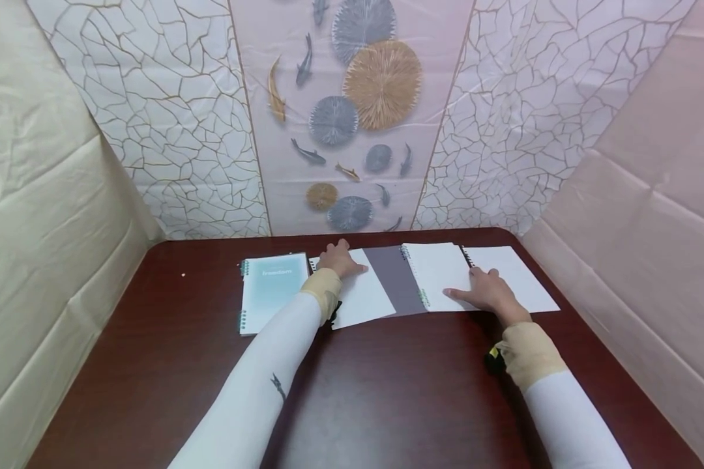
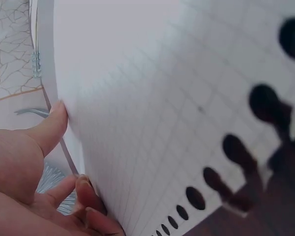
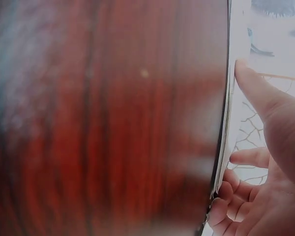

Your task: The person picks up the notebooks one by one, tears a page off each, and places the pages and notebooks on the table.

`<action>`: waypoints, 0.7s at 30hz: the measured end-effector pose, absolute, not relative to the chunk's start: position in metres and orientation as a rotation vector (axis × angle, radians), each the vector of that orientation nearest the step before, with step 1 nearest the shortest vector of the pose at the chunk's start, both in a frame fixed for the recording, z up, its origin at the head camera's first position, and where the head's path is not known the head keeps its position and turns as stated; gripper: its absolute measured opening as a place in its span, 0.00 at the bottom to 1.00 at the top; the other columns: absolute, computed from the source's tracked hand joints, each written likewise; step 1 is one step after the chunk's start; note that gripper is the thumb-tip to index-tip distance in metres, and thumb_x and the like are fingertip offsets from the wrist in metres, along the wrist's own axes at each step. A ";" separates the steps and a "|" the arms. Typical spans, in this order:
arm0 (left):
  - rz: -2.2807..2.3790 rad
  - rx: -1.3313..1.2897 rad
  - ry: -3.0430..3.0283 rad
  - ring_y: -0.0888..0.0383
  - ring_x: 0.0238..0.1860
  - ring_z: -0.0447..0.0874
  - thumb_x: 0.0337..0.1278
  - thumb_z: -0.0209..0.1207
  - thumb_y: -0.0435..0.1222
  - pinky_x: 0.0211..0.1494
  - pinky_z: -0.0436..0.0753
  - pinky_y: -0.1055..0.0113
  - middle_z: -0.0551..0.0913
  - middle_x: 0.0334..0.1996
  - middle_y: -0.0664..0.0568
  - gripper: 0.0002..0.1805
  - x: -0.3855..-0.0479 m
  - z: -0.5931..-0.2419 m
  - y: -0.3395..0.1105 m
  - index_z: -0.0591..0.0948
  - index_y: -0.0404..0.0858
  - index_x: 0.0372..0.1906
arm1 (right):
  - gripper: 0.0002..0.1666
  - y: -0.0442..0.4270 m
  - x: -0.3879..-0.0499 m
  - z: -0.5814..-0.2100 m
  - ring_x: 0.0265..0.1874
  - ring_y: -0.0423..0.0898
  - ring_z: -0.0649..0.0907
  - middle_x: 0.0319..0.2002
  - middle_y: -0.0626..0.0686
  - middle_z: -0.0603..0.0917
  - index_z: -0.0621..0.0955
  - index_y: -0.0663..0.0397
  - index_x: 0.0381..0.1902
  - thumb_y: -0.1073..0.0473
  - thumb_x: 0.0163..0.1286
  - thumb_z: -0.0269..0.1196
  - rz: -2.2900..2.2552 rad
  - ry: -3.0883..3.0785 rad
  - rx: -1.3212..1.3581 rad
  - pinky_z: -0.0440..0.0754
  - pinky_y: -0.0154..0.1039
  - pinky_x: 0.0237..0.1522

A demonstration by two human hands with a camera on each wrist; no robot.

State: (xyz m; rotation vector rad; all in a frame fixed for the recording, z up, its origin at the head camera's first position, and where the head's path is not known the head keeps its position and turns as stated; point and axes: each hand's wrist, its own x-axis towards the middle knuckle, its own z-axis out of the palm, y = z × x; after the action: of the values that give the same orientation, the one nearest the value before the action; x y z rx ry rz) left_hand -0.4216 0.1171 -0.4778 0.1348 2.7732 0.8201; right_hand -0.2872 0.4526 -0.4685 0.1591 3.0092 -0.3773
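My left hand [image 1: 337, 259] rests on the upper part of a loose-looking white sheet [image 1: 364, 298], thumb spread to the right. In the left wrist view, the gridded page [image 2: 132, 93] has dark holes along one edge; the thumb [image 2: 59, 118] touches it. The sheet overlaps a grey panel [image 1: 394, 277]. To the right, my right hand [image 1: 488, 290] lies over white spiral-bound pages [image 1: 434, 270], thumb pointing left. The right wrist view shows that hand's thumb and fingers [image 3: 250, 157] against the paper stack's edge.
A blue-and-white spiral notebook [image 1: 276, 293] marked "freedom" lies left of my left hand. Another white page [image 1: 519, 277] lies at the far right. Everything is near the back edge of the dark red table [image 1: 381, 397], with fabric walls [image 1: 199, 130] around it.
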 end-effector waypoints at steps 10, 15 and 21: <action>0.802 0.191 2.773 0.42 0.62 0.78 0.50 0.79 0.58 0.63 0.78 0.48 0.76 0.64 0.42 0.47 -0.427 -0.476 0.111 0.71 0.45 0.71 | 0.70 0.453 -0.287 -0.472 0.59 0.76 0.75 0.63 0.82 0.70 0.62 0.79 0.76 0.20 0.65 0.63 -0.368 3.029 0.145 0.76 0.70 0.61; 0.700 0.319 2.841 0.44 0.62 0.79 0.54 0.75 0.60 0.64 0.78 0.49 0.78 0.62 0.42 0.44 -0.424 -0.476 0.105 0.72 0.45 0.70 | 0.70 0.453 -0.288 -0.473 0.59 0.76 0.75 0.62 0.82 0.70 0.62 0.79 0.76 0.20 0.65 0.63 -0.366 3.029 0.150 0.76 0.70 0.61; 0.613 0.374 2.879 0.44 0.64 0.80 0.56 0.72 0.65 0.67 0.77 0.48 0.78 0.65 0.44 0.47 -0.421 -0.475 0.103 0.70 0.46 0.74 | 0.71 0.455 -0.287 -0.472 0.60 0.76 0.75 0.63 0.82 0.69 0.61 0.78 0.77 0.19 0.65 0.62 -0.374 3.015 0.170 0.75 0.71 0.62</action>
State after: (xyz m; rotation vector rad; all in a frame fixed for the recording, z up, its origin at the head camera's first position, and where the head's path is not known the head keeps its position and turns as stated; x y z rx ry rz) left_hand -0.4208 0.1031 -0.4749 0.3742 2.8793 0.6127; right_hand -0.2869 0.4546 -0.4723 0.1702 3.0146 -0.3736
